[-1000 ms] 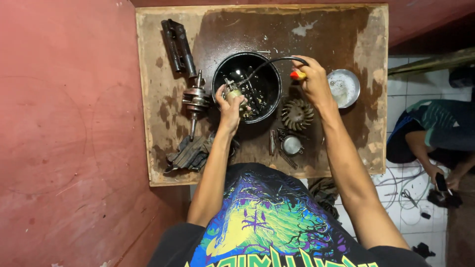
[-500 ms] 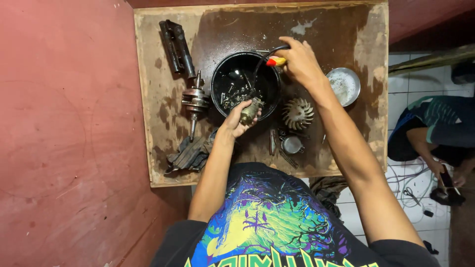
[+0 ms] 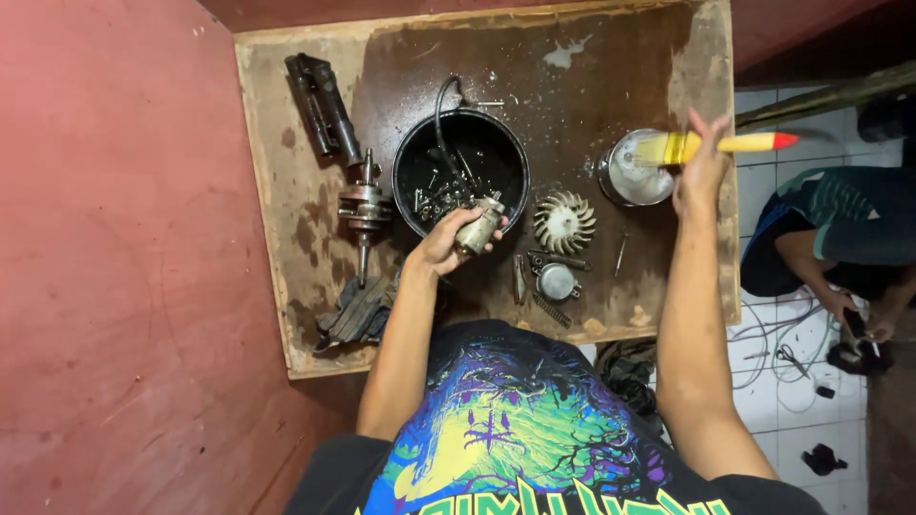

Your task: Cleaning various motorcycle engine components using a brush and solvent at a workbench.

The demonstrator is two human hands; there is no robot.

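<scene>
My left hand [image 3: 447, 238] grips a small greasy metal cylinder part [image 3: 479, 225] over the near rim of a black bucket [image 3: 410, 157] that holds dark liquid and several small metal parts. My right hand [image 3: 701, 164] holds a paintbrush [image 3: 711, 145] with a yellow-and-red handle; its bristles hang over a small metal bowl [image 3: 625, 181] on the right side of the stained wooden board [image 3: 611, 67].
On the board lie a crankshaft [image 3: 364, 205], a long dark metal part [image 3: 322, 100], a finned fan wheel [image 3: 564, 220], a small round cap [image 3: 555, 281], springs and bolts, and a dark rag [image 3: 358, 313]. Another person [image 3: 830, 229] crouches on the tiled floor at right.
My right hand carried the brush from the bucket's far rim out to the right, over the metal bowl. My left hand drew the cylinder part back to the bucket's near edge.
</scene>
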